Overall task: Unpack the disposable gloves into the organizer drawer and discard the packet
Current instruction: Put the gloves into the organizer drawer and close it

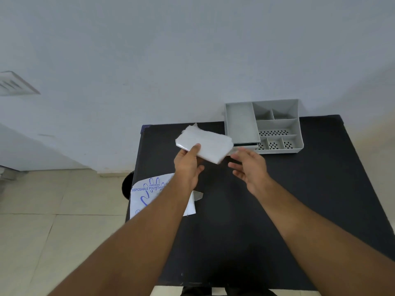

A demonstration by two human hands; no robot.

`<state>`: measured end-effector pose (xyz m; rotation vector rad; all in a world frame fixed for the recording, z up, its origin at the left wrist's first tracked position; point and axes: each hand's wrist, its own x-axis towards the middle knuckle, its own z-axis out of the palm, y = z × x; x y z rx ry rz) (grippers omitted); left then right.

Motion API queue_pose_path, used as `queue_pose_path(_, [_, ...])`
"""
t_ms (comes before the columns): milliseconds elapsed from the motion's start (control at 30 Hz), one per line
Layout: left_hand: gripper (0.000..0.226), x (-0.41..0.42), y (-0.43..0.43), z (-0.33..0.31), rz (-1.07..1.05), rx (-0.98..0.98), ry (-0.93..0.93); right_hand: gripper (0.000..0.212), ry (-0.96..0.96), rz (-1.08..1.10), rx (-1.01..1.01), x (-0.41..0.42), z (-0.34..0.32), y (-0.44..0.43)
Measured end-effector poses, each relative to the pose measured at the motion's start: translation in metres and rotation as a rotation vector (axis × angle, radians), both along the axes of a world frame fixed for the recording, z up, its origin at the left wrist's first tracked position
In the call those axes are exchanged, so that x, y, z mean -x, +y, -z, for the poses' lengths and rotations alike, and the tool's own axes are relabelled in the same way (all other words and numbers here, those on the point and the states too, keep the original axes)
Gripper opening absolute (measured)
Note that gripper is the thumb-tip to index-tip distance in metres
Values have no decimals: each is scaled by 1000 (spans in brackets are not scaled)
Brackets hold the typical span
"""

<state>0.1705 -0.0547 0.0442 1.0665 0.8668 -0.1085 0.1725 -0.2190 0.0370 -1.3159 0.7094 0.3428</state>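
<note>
My left hand (189, 165) is pinched on the gloves (205, 146), thumb on top, fingers under, holding the folded stack in the air over the table (299, 210), just left of the organizer (277, 127). My right hand (249, 167) is spread and holds nothing, just beside the stack's near corner. The step, I judge: get the stack into the drawer (245, 145), which seems to stick out a little at the organizer's front (hard to tell how far, the stack covers it). To do it well I'd pull the drawer fully out with the right hand first, keep the stack flat so the thin sheets don't fan, then lay it in. The packet (149, 193) lies empty at the table's left edge, partly under my forearm, not yet discarded. The table is black and matte; beyond it are a pale wall, floor tiles, and a vent (15, 83) at far left.
</note>
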Motion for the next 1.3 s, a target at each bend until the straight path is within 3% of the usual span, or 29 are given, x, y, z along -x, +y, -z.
queue_pose_path(200, [26,-19,-5,4,-45,-198,40,27,56,-6,126,-28,12,-22])
queue_pose_path(333, [31,-25,-13,8,-40,-297,91,5,138,-17,173,-44,20,-24])
queue_pose_path(567, [7,-26,-20,17,-64,-298,157,14,253,34,25,-54,31,-19])
queue_pose_path(1200, [4,-6,-17,26,75,-353,187,23,302,67,106,11,48,-12])
queue_pose_path(1300, [15,3,-17,25,131,-360,179,24,319,75,115,25,46,-12])
